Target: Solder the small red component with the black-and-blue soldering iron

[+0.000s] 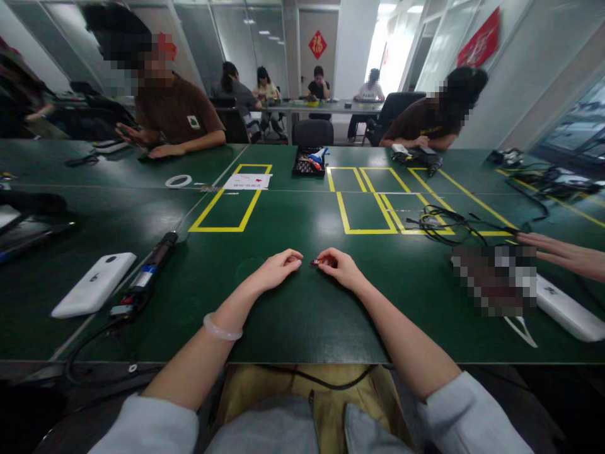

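A small reddish piece (315,262) with a pale spot sticks out from the fingertips of my right hand (344,270). That hand is closed in a pinch round it, just above the green table, and its fingers hide most of the piece. Facing it from the left is my left hand (278,268), its fingers curled together and the thumb close beneath them. No object shows between its fingertips, and a short gap separates them from the reddish piece. A pale bracelet (222,329) circles my left wrist.
A white device (94,284) and a dark cylindrical tool (144,280) lie left. Rightward are black cables (439,221), a white device (567,306) and another person's hand (562,252). Farther back stand a black tray (309,162) and yellow tape outlines (368,231). Several people sit beyond.
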